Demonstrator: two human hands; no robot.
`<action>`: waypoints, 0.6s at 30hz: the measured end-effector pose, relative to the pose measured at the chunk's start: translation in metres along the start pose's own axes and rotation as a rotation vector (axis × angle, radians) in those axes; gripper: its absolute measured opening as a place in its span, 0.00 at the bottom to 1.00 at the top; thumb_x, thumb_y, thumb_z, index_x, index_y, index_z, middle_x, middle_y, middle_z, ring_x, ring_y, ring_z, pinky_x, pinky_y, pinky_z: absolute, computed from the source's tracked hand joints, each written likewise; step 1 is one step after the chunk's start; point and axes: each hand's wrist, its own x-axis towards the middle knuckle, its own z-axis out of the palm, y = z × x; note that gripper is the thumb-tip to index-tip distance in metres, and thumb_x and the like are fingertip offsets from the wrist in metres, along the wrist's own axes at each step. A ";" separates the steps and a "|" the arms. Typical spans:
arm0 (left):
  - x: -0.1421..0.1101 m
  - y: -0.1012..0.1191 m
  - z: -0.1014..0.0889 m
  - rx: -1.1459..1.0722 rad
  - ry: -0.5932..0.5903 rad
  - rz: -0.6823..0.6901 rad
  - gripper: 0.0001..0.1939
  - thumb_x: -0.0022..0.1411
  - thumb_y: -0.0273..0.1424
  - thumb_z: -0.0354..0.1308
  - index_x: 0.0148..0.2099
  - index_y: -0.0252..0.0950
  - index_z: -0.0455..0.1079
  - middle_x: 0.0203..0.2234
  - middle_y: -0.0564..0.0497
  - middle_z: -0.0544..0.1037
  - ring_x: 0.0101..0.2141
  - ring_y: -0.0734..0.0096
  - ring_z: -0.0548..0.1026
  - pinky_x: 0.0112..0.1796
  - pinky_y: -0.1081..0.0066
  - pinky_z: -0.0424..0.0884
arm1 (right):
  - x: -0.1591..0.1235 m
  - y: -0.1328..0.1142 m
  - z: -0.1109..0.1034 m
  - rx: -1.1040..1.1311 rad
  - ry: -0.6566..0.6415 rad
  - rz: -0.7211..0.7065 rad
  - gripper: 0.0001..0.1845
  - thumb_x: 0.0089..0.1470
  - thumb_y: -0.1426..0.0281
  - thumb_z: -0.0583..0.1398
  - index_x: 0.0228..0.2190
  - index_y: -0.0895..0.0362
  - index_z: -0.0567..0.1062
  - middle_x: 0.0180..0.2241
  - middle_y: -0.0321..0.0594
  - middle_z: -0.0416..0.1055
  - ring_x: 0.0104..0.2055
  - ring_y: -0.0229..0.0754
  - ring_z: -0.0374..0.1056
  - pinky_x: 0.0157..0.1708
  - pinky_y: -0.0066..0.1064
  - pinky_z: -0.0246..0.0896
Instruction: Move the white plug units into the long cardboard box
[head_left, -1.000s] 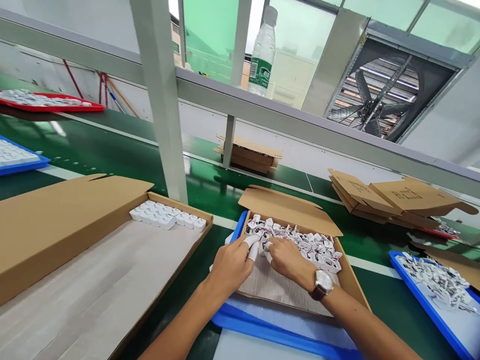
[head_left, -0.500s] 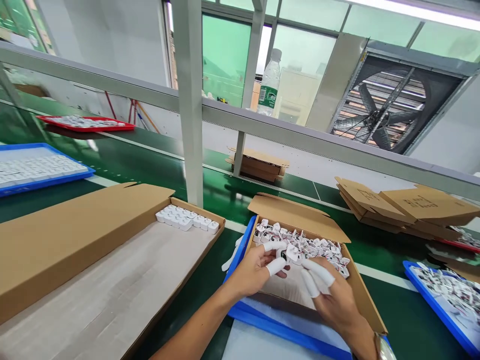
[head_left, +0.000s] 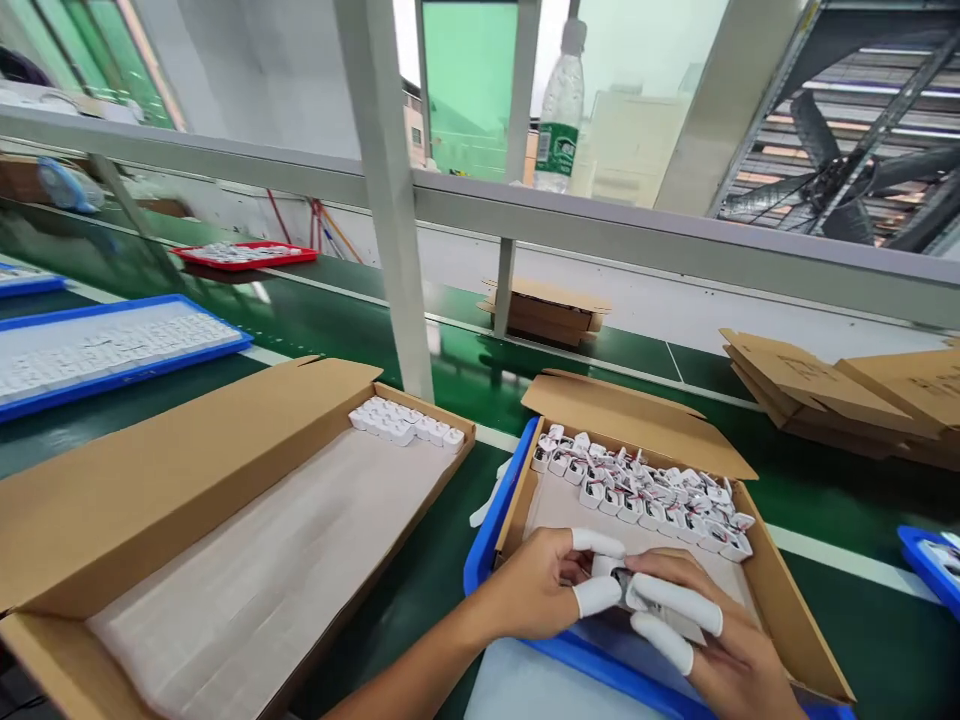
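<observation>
My left hand (head_left: 544,590) and my right hand (head_left: 712,640) meet over the near end of a small cardboard box (head_left: 787,600), both wearing white finger cots. Together they pinch one small white plug part (head_left: 611,575) between thumbs and forefingers. Behind them, at the box's far end, lies a heap of white plug parts (head_left: 645,490) with dark and red marks. The box rests on a blue tray (head_left: 487,530). To the left, a large open cardboard box (head_left: 225,520) lined with paper holds a short row of white plugs (head_left: 405,425) in its far corner.
A green conveyor belt (head_left: 337,320) runs behind the boxes. On it sit a blue tray of white parts (head_left: 112,345), a red tray (head_left: 244,255) and flat cardboard stacks (head_left: 825,390) (head_left: 547,310). A grey post (head_left: 386,190) rises between the boxes; a water bottle (head_left: 559,110) stands on the rail.
Both hands have drawn back from the heap toward me, bringing one plug part to the near end of the box. The view has swung left and down.
</observation>
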 end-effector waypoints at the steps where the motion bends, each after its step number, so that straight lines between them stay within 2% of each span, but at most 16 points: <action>1: 0.000 -0.001 0.000 0.005 -0.002 0.008 0.28 0.51 0.36 0.74 0.54 0.32 0.78 0.39 0.43 0.82 0.38 0.63 0.78 0.46 0.65 0.74 | 0.000 0.000 0.000 0.003 -0.002 -0.015 0.27 0.58 0.83 0.62 0.57 0.52 0.73 0.51 0.47 0.76 0.52 0.51 0.73 0.47 0.41 0.75; 6: 0.001 -0.005 -0.002 0.041 -0.004 0.048 0.22 0.57 0.34 0.70 0.53 0.33 0.78 0.40 0.44 0.82 0.38 0.65 0.78 0.43 0.67 0.75 | -0.009 0.003 -0.002 0.032 -0.052 0.010 0.28 0.61 0.83 0.60 0.59 0.50 0.70 0.54 0.48 0.75 0.54 0.51 0.72 0.50 0.48 0.73; 10: 0.003 -0.011 -0.003 0.051 -0.012 0.053 0.20 0.60 0.33 0.67 0.54 0.33 0.77 0.40 0.45 0.82 0.40 0.63 0.79 0.45 0.66 0.76 | -0.018 0.005 -0.003 -0.051 -0.095 -0.002 0.32 0.61 0.83 0.60 0.62 0.50 0.67 0.55 0.49 0.74 0.57 0.51 0.70 0.51 0.50 0.72; 14: 0.005 -0.017 -0.004 0.062 0.004 0.032 0.22 0.59 0.33 0.67 0.56 0.33 0.76 0.41 0.46 0.82 0.39 0.64 0.79 0.45 0.66 0.76 | -0.019 0.003 0.001 -0.135 -0.059 -0.022 0.34 0.58 0.85 0.62 0.62 0.54 0.66 0.55 0.51 0.73 0.56 0.51 0.69 0.52 0.48 0.72; 18: 0.003 -0.011 -0.005 0.025 -0.024 -0.004 0.23 0.58 0.34 0.68 0.56 0.34 0.76 0.41 0.46 0.82 0.41 0.63 0.79 0.47 0.64 0.76 | -0.017 -0.001 0.005 -0.160 0.006 -0.057 0.33 0.56 0.87 0.63 0.60 0.57 0.68 0.51 0.52 0.74 0.52 0.50 0.69 0.48 0.46 0.72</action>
